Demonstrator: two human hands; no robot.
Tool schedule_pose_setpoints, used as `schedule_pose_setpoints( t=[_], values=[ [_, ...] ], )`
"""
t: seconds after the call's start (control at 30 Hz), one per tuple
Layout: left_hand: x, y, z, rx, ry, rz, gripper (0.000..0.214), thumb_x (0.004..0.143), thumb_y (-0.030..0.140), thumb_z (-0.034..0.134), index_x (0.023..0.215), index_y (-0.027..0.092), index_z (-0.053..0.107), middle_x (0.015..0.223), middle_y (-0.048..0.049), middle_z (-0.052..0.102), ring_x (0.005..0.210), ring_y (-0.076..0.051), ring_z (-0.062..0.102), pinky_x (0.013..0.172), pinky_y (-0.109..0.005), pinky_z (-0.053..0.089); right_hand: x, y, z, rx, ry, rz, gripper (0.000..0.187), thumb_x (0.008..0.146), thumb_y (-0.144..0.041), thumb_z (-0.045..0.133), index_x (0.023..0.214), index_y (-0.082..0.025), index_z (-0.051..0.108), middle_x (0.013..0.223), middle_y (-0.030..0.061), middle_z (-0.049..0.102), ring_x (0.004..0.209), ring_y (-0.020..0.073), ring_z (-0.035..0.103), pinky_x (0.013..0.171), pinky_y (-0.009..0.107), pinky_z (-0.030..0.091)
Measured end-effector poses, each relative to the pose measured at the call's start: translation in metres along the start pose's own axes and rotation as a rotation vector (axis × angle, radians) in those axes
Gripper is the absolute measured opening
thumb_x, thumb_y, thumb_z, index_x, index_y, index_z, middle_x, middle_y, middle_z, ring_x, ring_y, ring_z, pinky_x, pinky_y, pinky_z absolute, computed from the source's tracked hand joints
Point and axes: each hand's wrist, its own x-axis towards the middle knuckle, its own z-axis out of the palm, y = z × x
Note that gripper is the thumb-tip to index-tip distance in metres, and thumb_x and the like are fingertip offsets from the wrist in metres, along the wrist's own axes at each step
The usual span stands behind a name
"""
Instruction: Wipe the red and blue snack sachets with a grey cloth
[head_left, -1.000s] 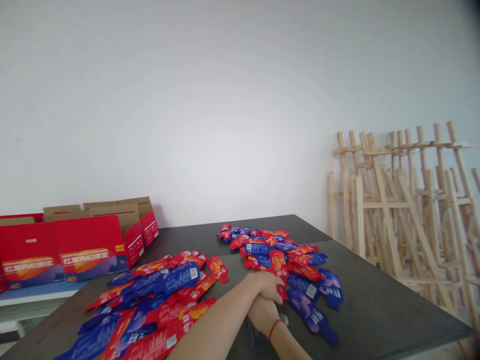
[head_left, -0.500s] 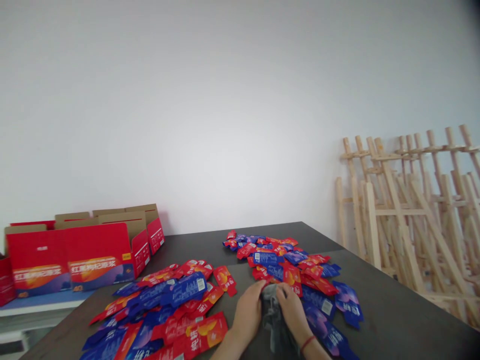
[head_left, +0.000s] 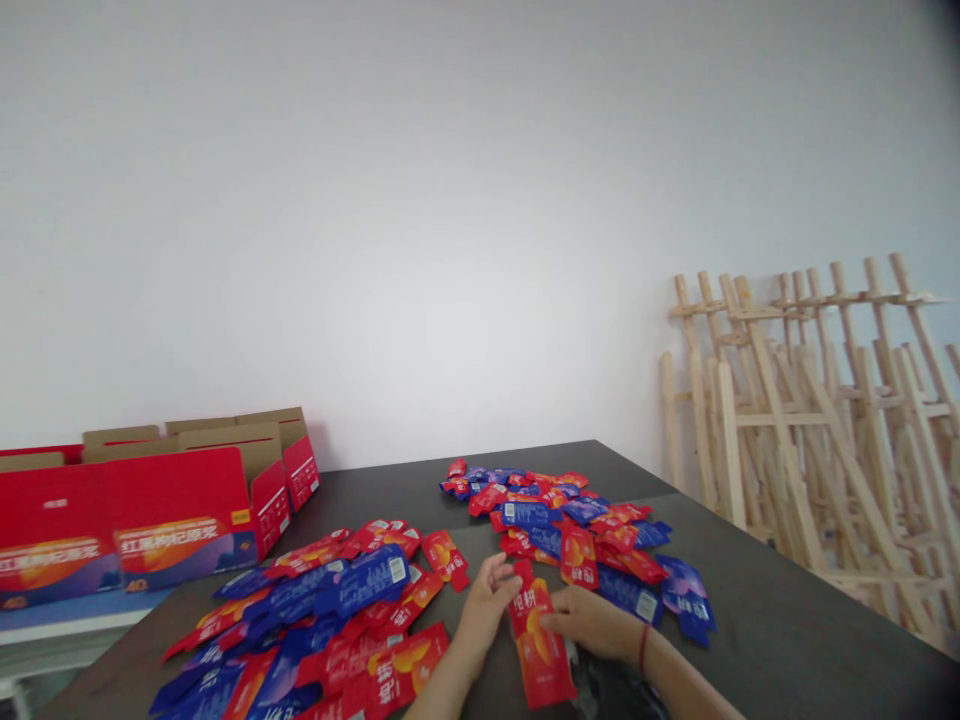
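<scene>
A flat red packet (head_left: pixel 541 655) with an orange fruit picture and white lettering stands out in front of me, slanting over the dark table. My right hand (head_left: pixel 596 622) grips its right edge, fingers closed on it. Beside the upper left edge is my left hand (head_left: pixel 486 600), its fingers loosely curled and apart, the tips at or very near the packet. Dark, crumpled see-through plastic (head_left: pixel 592 690) lies below my right wrist, partly hidden by the packet and arm.
A heap of red and blue packets (head_left: pixel 367 580) covers the table's left side. Another pile (head_left: pixel 525 513) stretches from the back toward the right. Open red cardboard boxes (head_left: pixel 180 500) stand at the left. Wooden easels (head_left: pixel 780 430) lean beyond the table's right edge.
The dark crumpled plastic, earlier between both hands, is now lower, under my right wrist. A red packet is now in my right hand. The view has shifted slightly to the right.
</scene>
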Motion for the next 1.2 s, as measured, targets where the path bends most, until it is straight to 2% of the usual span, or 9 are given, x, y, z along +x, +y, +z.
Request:
schedule_pose_setpoints(
  t=[0.07,0.13,0.3,0.4,0.6,0.67,0.77,0.93,1.2],
  values=[
    [0.0,-0.001,0.0,-0.059,-0.137,-0.12,0.04,0.064,0.041,0.071,0.094,0.015,0.064,0.072,-0.0013,0.063,0.05,-0.008,0.05,0.045,-0.018,0.036,-0.002,-0.008,-0.011,-0.029,-0.089,-0.034,0.023,0.068,-0.035,0.061,0.052,-0.019,0.059,0.055,-0.004,0.058,0.053,0.0113,0.05,0.052,0.021,0.036],
    [-0.002,-0.001,0.003,-0.082,-0.211,-0.18,0.039,0.064,0.043,0.07,0.088,0.013,0.063,0.06,0.0018,0.058,0.04,-0.004,0.04,0.037,-0.016,0.024,-0.003,-0.015,-0.024,-0.022,-0.079,-0.05,0.019,0.069,-0.035,0.06,0.058,-0.02,0.063,0.059,-0.0035,0.06,0.058,0.0127,0.053,0.057,0.022,0.038],
    [-0.006,-0.006,0.018,-0.106,0.045,-0.201,0.036,0.064,0.041,0.068,0.086,0.017,0.054,0.058,0.0043,0.057,0.04,-0.007,0.046,0.036,-0.015,0.029,-0.007,-0.024,-0.052,0.081,0.198,0.0,0.03,0.079,-0.04,0.047,0.086,-0.019,0.067,0.086,0.0038,0.069,0.082,0.0197,0.061,0.074,0.029,0.044],
    [-0.008,-0.013,0.031,-0.116,0.098,-0.213,0.033,0.065,0.04,0.067,0.085,0.02,0.049,0.062,0.0048,0.058,0.046,-0.009,0.052,0.04,-0.017,0.036,-0.01,-0.023,-0.033,0.075,0.382,0.029,0.028,0.079,-0.037,0.048,0.093,-0.019,0.064,0.093,0.0053,0.068,0.087,0.0203,0.061,0.078,0.029,0.044],
    [-0.007,-0.028,0.037,-0.072,0.078,-0.081,0.023,0.064,0.037,0.062,0.071,0.017,0.053,0.052,0.0058,0.05,0.046,-0.008,0.047,0.046,-0.018,0.038,0.002,-0.014,0.042,-0.324,0.432,-0.029,0.018,0.075,-0.015,0.047,0.087,-0.024,0.056,0.093,0.0019,0.061,0.088,0.0162,0.058,0.077,0.024,0.041],
    [-0.006,-0.029,0.03,-0.071,0.069,-0.104,0.026,0.064,0.039,0.061,0.077,0.016,0.057,0.054,0.0037,0.054,0.05,-0.011,0.051,0.048,-0.021,0.041,0.013,-0.007,0.043,-0.375,0.462,0.029,0.018,0.077,-0.014,0.045,0.088,-0.023,0.055,0.093,0.0024,0.059,0.085,0.0159,0.059,0.074,0.024,0.041],
    [-0.004,-0.026,0.018,-0.126,0.085,-0.152,0.038,0.065,0.042,0.059,0.094,0.016,0.059,0.073,-0.0025,0.066,0.064,-0.018,0.06,0.054,-0.027,0.046,0.03,0.007,0.022,-0.37,0.496,0.123,0.015,0.077,-0.014,0.044,0.086,-0.021,0.054,0.09,0.0042,0.059,0.079,0.0166,0.059,0.069,0.026,0.04],
    [0.003,-0.022,0.011,-0.337,0.174,-0.08,0.047,0.061,0.04,0.065,0.102,0.018,0.06,0.098,-0.0076,0.069,0.087,-0.023,0.064,0.071,-0.032,0.049,0.051,0.008,-0.006,-0.325,0.556,0.109,0.01,0.082,-0.02,0.042,0.083,-0.021,0.051,0.087,0.0045,0.06,0.087,0.0178,0.059,0.075,0.027,0.041],
    [0.025,-0.035,0.008,-0.573,0.237,0.001,0.042,0.055,0.046,0.073,0.082,0.015,0.07,0.095,-0.0105,0.071,0.099,-0.027,0.061,0.09,-0.038,0.043,0.071,-0.04,0.046,-0.397,0.555,-0.241,0.016,0.08,-0.019,0.045,0.093,-0.024,0.054,0.096,0.0034,0.057,0.09,0.0176,0.057,0.078,0.027,0.042]
  ],
)
